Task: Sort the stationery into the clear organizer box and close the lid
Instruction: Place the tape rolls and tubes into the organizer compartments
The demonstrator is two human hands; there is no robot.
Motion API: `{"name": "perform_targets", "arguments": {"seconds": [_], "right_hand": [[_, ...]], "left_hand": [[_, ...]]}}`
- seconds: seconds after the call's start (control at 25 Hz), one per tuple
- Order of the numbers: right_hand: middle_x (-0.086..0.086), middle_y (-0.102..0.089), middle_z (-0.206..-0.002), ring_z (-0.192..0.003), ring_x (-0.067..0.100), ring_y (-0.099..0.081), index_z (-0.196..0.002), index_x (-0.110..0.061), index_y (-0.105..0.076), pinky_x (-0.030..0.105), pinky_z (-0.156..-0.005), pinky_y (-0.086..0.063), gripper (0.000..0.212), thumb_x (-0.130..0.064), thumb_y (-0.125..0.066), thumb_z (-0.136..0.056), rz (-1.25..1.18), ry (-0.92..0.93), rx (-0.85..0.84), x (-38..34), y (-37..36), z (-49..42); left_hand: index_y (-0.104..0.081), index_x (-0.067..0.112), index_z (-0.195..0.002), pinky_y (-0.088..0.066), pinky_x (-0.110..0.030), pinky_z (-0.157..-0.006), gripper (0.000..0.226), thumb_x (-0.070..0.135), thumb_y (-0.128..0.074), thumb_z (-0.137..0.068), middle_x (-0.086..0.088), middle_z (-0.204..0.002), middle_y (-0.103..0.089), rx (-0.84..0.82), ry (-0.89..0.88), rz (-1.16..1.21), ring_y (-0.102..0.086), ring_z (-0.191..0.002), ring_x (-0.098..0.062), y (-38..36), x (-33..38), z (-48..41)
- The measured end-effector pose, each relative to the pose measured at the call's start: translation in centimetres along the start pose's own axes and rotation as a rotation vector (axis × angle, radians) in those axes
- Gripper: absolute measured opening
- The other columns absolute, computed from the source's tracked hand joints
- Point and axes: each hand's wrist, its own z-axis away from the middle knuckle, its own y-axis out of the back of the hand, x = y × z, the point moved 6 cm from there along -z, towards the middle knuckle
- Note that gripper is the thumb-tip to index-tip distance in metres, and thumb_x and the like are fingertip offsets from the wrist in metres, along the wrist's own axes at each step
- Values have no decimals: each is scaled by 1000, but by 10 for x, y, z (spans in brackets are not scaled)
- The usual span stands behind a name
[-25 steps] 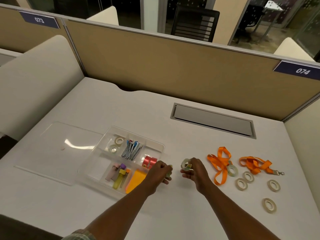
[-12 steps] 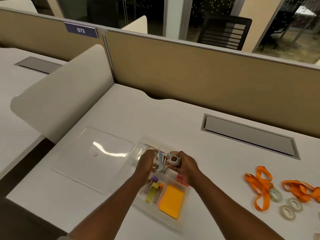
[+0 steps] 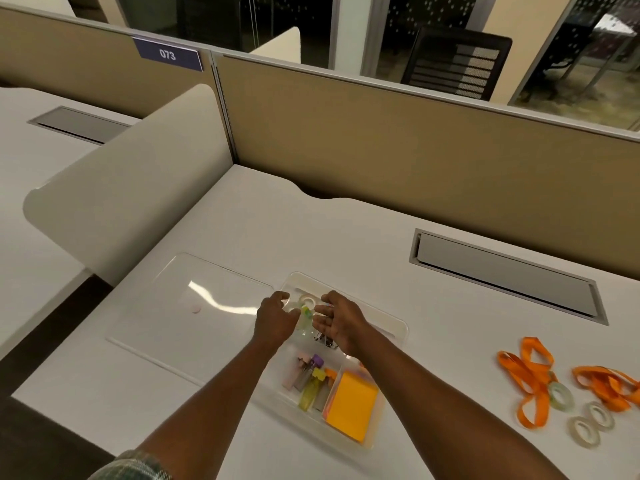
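The clear organizer box (image 3: 398, 328) lies open on the white desk. My left hand (image 3: 275, 322) and my right hand (image 3: 341, 323) hover over its far left compartment, where a clear tape roll (image 3: 307, 301) lies. My left hand pinches a greenish tape roll (image 3: 305, 315) at its fingertips, just above that compartment. My right hand holds nothing, its fingers relaxed. Other compartments hold binder clips (image 3: 325, 340), small coloured markers (image 3: 310, 381) and orange sticky notes (image 3: 351, 407). The clear lid (image 3: 180, 306) lies flat to the left of the box.
At the right of the desk lie two orange lanyards (image 3: 530, 375) (image 3: 609, 386) and three loose tape rolls (image 3: 561, 396) (image 3: 596, 415) (image 3: 584, 433). A grey cable hatch (image 3: 505, 275) is set in the desk at the back right. Tan partitions bound the desk behind and to the left.
Both hands moved left from the bare desk to the box's far left compartment, each with a tape roll. My right hand has let its roll go and opened.
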Motion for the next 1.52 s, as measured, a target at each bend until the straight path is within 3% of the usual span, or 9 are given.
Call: {"name": "perform_targets", "arguments": {"seconds": [0.08, 0.2, 0.48, 0.72, 0.92, 1.08, 1.16, 1.28, 1.52], "right_hand": [[16, -60, -109, -95, 30, -57, -99, -9, -59, 41, -98, -51, 14, -20, -51, -97, 37, 12, 10, -1, 5, 3], [19, -61, -121, -102, 33, -60, -113, -6, -60, 43, -98, -52, 24, -22, -53, -96, 82, 37, 17, -1, 18, 11], [13, -70, -98, -80, 26, -66, -107, -9, -71, 32, -66, -56, 26, -24, -58, -90, 108, 85, 36, -2, 74, 51], [14, -69, -112, -97, 28, -69, -113, -14, -66, 39, -83, -58, 27, -28, -53, -95, 238, 202, 110, -1, 170, 94], [6, -71, -106, -98, 25, -70, -107, -21, -67, 38, -83, -59, 25, -28, -45, -97, 379, 227, 257, 14, 262, 132], [2, -71, -104, -88, 16, -67, -104, -23, -67, 30, -72, -54, 23, -24, -46, -96, 489, 241, 358, 32, 333, 158], [-2, -71, -106, -94, 16, -66, -104, -21, -69, 30, -80, -52, 21, -24, -51, -93, 614, 262, 439, 38, 370, 169], [0, -69, -114, -109, 19, -63, -113, -16, -66, 30, -93, -48, 24, -21, -56, -92, 941, 304, 607, 41, 417, 180], [5, -48, -130, -114, 25, -58, -139, -25, -44, 36, -88, -52, 48, -34, -55, -93, 1180, 304, 795, 39, 477, 184]], "left_hand": [[-58, 10, -127, -46, -28, -85, 43, 20, -69, -86, -16, -123, -59, 20, -15, -25, -60, -109, -26, -2, 1, 3], [-61, 11, -121, -49, -33, -88, 37, 25, -69, -87, -15, -118, -59, 63, -52, -51, -59, -107, -26, -7, 6, 13], [-66, 12, -108, -47, -26, -81, 24, 27, -66, -90, -9, -107, -64, 18, -225, -22, -61, -98, -19, -55, 50, 55], [-66, 16, -108, -43, -26, -82, 22, 25, -67, -88, -4, -105, -62, -116, -334, -65, -59, -98, -16, -129, 99, 105], [-67, 16, -104, -43, -24, -80, 20, 27, -68, -87, -3, -105, -61, -238, -362, -90, -59, -93, -14, -203, 127, 154], [-67, 16, -105, -47, -29, -87, 22, 28, -68, -86, -4, -105, -61, -321, -386, -154, -59, -95, -17, -254, 142, 188], [-67, 17, -106, -47, -30, -88, 23, 29, -68, -87, -3, -105, -61, -356, -402, -179, -59, -96, -18, -276, 149, 203], [-66, 17, -107, -48, -32, -89, 24, 30, -67, -87, -3, -105, -60, -392, -411, -214, -59, -98, -18, -302, 155, 219], [-67, 19, -106, -48, -31, -88, 23, 32, -68, -88, -2, -105, -59, -402, -417, -261, -59, -98, -16, -333, 158, 236]]}}
